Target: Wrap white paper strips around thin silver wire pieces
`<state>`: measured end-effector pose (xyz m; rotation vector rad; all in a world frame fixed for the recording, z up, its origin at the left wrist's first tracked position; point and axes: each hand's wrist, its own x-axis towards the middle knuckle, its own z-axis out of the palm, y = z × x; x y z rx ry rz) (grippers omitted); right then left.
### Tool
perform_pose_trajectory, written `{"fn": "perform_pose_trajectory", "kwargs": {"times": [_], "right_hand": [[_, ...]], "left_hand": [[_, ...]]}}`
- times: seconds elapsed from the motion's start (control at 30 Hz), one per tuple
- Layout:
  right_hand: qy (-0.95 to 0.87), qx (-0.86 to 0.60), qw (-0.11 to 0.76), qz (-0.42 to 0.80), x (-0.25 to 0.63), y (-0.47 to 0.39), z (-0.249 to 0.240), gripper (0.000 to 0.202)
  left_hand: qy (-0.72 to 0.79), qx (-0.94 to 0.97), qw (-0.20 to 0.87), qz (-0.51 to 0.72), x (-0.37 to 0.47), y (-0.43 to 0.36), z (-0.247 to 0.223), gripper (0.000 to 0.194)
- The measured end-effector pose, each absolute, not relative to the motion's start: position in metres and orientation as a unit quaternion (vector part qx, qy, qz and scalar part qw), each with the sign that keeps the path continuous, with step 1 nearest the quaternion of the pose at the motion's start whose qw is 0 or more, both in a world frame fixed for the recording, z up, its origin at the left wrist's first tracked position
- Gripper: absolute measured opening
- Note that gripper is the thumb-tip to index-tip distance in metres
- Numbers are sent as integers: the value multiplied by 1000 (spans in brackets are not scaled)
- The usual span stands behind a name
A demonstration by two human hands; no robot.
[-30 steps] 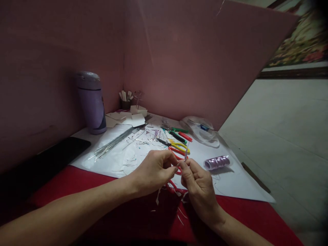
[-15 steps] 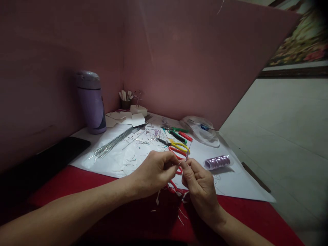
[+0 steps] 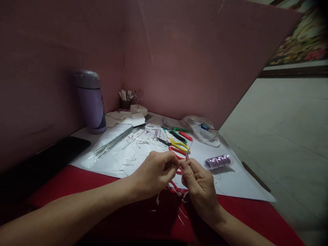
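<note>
My right hand [image 3: 201,184] is closed, thumb against forefinger, around a thin purple ribbon-wrapped wire [image 3: 187,154] whose upper end sticks up above the fingers. Meeting it from the left, my left hand [image 3: 159,172] has its thumb and forefinger pinched at the same spot; what lies between those fingertips is too small to make out. Just behind the hands are red-handled scissors [image 3: 176,150], partly hidden, and pliers with yellow handles [image 3: 180,146]. To the right of my right hand, a roll of shiny purple ribbon [image 3: 217,162] lies on the white sheet [image 3: 238,184].
A bundle of thin wires [image 3: 112,141] and scattered clippings lie left of centre. Green-handled pliers [image 3: 179,130] and a clear plastic bag [image 3: 200,128] are farther back. A purple tumbler [image 3: 91,102] stands at left, near a dark flat object [image 3: 58,153]. Pink panels [image 3: 179,61] rise behind.
Both hands stay pinched together in nearly the same place. The upper tip of the thin wrapped wire leans slightly farther right.
</note>
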<state>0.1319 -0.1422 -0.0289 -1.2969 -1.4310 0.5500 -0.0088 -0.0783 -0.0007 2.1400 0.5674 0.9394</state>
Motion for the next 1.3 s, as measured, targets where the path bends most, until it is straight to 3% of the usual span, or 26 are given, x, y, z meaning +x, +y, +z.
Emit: {"fn": "perform_pose_trajectory", "kwargs": {"times": [0.2, 0.63, 0.97, 1.3], "right_hand": [[-605, -541, 540, 221, 131, -142, -26, 26], [-603, -538, 545, 223, 131, -142, -26, 27], [-604, -531, 556, 209, 131, -143, -25, 25], [-615, -535, 544, 201, 132, -140, -29, 27]], "left_hand": [[257, 782, 440, 360, -6, -78, 1, 11], [227, 783, 457, 354, -7, -81, 2, 23], [234, 717, 560, 341, -6, -81, 8, 17], [269, 768, 486, 319, -8, -79, 9, 20]]}}
